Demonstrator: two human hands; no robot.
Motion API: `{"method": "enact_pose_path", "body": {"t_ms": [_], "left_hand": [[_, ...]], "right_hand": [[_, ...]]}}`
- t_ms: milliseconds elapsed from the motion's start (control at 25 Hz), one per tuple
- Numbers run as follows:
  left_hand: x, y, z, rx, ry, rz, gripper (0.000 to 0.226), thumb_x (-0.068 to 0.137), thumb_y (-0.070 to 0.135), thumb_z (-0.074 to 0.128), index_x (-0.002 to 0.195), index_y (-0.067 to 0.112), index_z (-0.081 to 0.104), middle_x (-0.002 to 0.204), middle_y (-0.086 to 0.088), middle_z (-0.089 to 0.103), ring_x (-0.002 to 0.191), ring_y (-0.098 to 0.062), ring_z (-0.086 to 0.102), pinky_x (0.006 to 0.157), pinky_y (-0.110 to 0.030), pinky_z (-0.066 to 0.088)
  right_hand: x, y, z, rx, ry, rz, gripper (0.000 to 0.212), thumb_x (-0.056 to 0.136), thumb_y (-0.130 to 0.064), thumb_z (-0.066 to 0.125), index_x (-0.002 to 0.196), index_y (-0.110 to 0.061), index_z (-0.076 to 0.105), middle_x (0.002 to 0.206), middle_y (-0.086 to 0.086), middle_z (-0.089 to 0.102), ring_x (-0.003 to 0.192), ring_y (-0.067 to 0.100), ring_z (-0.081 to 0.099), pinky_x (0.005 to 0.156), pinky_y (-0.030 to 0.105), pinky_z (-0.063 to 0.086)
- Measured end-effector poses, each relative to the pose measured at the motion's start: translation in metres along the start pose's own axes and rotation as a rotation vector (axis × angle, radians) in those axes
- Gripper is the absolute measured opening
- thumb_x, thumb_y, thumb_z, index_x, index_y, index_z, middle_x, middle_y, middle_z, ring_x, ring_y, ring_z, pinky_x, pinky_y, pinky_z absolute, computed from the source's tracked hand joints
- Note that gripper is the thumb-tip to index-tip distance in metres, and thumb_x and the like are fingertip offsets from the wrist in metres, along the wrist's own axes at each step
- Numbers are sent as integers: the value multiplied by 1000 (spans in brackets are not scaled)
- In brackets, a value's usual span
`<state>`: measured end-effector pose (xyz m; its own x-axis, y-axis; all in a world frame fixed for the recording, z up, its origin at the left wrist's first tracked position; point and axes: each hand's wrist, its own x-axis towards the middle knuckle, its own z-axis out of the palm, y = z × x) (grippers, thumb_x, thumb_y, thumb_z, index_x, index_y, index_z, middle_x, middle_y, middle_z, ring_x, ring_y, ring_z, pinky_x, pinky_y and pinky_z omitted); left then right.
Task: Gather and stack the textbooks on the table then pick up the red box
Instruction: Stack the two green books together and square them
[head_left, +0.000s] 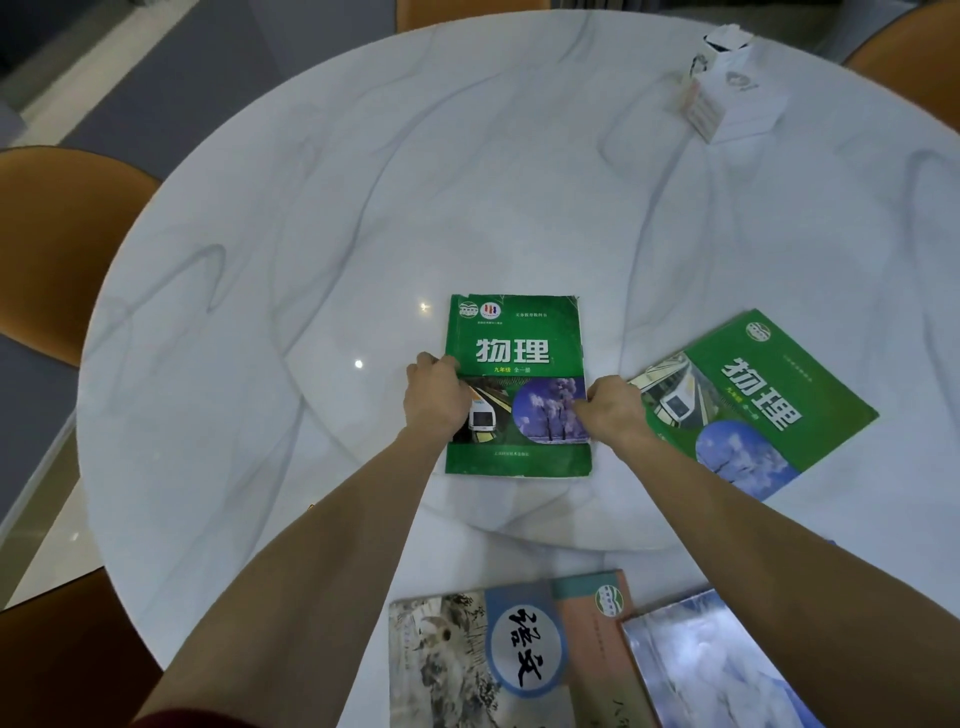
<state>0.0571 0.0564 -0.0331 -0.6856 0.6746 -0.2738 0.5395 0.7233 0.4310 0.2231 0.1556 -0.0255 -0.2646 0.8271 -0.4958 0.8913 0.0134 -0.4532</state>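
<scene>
Nearest edge of the worktop (291, 218), bottom of view: 2 books side by side, both cut off by the frame. The left one is a grey ink-painting book (483, 660) with a blue oval calligraphy label and a pink strip down its right side; a bluish glossy book (711, 670) overlaps its right edge, tilted. Both forearms reach forward over the white marble-pattern round worktop; a dark red sleeve edge shows at bottom left. Mid worktop: green physics textbook (519, 358), worn edges, lying flat and square to the viewer, front cover up. Left hand (436, 397) is on its left edge, fingers curled around the edge with thumb on the cover, so it is clamped on the book. Right hand (613, 410) is on the right edge, fingers pinched onto cover and edge, also gripping it. Whether the book is lifted off the surface or only being held flat, can't tell. Just to the right sits a second green physics textbook (753, 400), same cover design, rotated clockwise, flat on the worktop; its near-left corner is hidden under the right wrist, close to the first book, contact between the 2 not visible. Far right, well apart from all 4 books: a white carton (732, 88) with an open top flap and a pinkish-red side panel; blurry, labelling unreadable. Orange-brown chairs (57, 249) ring the worktop at left, top and far right
</scene>
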Motion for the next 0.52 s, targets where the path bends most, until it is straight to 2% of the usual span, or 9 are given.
{"method": "enact_pose_path", "body": {"t_ms": [120, 200, 360, 520], "left_hand": [[-7, 10, -5, 113, -22, 106, 28, 93, 10, 46, 117, 4, 60, 119, -18, 55, 112, -34, 51, 91, -45, 50], [-13, 19, -5, 207, -59, 176, 25, 93, 13, 46, 112, 5, 61, 115, -17, 58, 107, -32, 54, 88, -44, 50], [-24, 48, -5, 334, -77, 313, 28, 93, 16, 45, 114, 5, 60, 114, -16, 60, 107, -31, 55, 89, -45, 50], [-27, 84, -2, 389, -75, 441, 31, 94, 16, 44, 118, 5, 59, 117, -17, 60, 111, -33, 54, 92, -45, 47]], "right_hand": [[-4, 0, -4, -63, -28, -40, 17, 91, -19, 55, 85, -3, 56, 91, 17, 59, 81, 27, 54, 68, 27, 40], [-8, 2, -9, -121, -32, -79, 21, 90, -21, 55, 94, -2, 62, 102, 19, 65, 87, 30, 59, 70, 29, 44], [-20, 7, -28, -255, 20, -164, 29, 91, -19, 47, 112, -4, 61, 114, 19, 63, 100, 35, 61, 82, 36, 50], [-25, 26, -54, -380, 125, -195, 31, 92, -19, 42, 114, -5, 59, 121, 18, 61, 109, 33, 60, 86, 37, 47]]}}
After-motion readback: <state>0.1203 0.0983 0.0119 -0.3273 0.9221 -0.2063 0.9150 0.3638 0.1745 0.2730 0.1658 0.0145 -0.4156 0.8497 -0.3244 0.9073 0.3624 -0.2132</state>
